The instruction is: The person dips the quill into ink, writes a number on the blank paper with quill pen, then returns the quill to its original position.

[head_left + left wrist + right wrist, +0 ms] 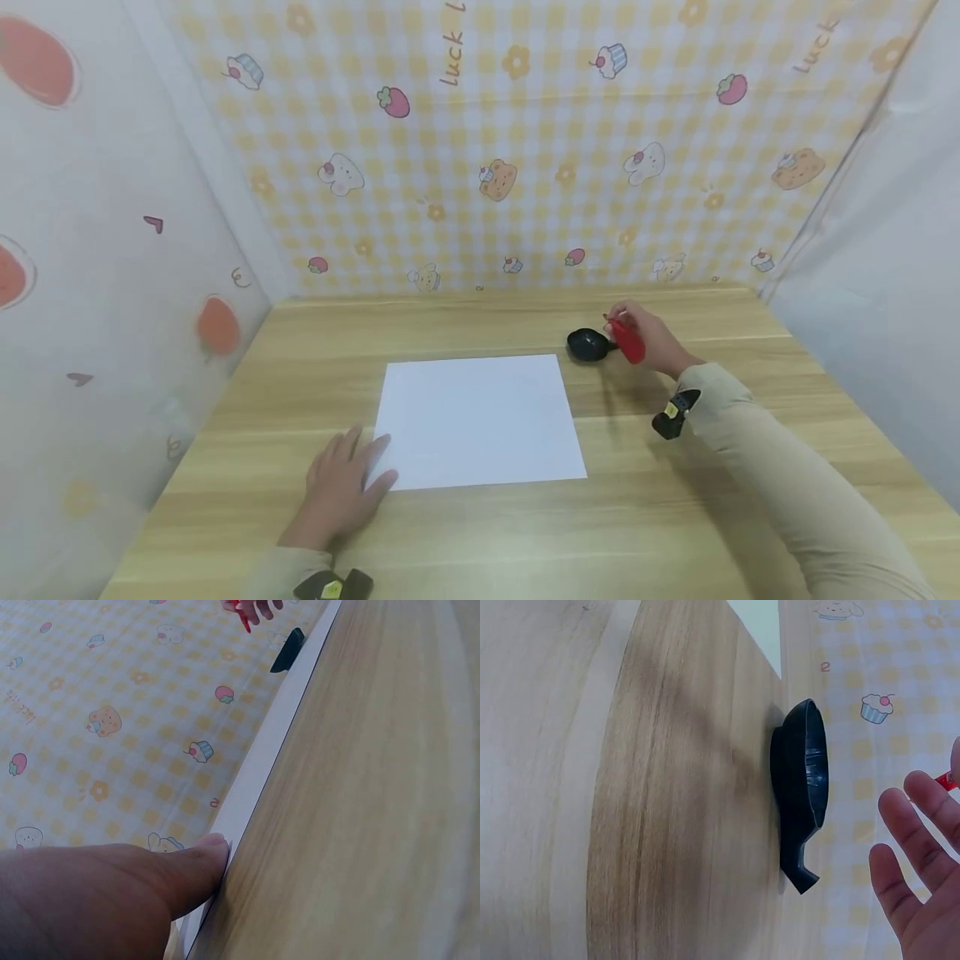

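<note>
My left hand (pixel 341 487) rests on the table at the lower left corner of a white sheet of paper (pixel 480 421), fingers spread and thumb on the sheet's edge. In the left wrist view the thumb (pixel 199 870) presses that edge. Over at the back right, my right hand (pixel 651 337) pinches a small red item (pixel 628 342), wide at one end and narrow at the other, above the table; its kind is unclear. Most of it is hidden in the right wrist view. Just left of that hand stands a small black frying pan (pixel 587 345), upright, its short handle (pixel 801 879) pointing right.
The wood-grain table (pixel 480 542) runs back to a yellow checked wall covering (pixel 465 225). White coverings (pixel 135 333) close in the left and right sides. A black strap camera sits on each wrist.
</note>
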`<state>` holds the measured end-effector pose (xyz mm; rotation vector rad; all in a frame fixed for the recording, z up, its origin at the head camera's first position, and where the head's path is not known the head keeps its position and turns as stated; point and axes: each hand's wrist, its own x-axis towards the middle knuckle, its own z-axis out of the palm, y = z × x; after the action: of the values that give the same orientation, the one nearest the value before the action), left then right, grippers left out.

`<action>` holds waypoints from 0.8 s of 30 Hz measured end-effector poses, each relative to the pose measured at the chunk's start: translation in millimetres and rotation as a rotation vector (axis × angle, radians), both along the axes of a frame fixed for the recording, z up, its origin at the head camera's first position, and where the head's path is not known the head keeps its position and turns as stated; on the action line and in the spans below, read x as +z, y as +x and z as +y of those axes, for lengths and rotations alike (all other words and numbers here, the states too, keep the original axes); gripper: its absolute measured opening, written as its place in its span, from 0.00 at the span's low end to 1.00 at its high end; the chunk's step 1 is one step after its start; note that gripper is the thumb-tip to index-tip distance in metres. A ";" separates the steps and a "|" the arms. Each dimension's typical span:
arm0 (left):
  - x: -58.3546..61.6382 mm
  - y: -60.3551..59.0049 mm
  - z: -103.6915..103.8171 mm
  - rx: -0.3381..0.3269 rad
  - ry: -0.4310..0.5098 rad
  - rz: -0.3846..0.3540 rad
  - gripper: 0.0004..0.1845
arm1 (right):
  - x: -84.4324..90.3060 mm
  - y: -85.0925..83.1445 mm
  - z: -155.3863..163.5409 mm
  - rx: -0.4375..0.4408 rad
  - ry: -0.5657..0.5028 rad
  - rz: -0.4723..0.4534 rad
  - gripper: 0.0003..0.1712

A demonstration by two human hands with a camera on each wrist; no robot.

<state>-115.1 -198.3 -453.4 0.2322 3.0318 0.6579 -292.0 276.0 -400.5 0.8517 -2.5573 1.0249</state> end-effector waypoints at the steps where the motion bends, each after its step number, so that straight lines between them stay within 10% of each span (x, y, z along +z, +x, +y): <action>1: 0.6 -0.7 0.3 -0.001 0.000 -0.001 0.31 | 1.0 -0.3 0.9 0.008 -0.005 0.005 0.20; 14: 1.4 -1.2 -0.3 0.006 -0.008 -0.025 0.30 | 12.2 10.2 -5.9 0.102 -0.229 -0.069 0.16; 24: 2.0 -1.2 -0.1 0.009 -0.011 -0.024 0.30 | 18.7 16.2 -14.2 -0.106 -0.201 -0.206 0.09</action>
<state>-116.3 -198.4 -451.4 0.2094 3.0140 0.6395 -275.8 261.8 -381.8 0.5791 -2.5730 1.3710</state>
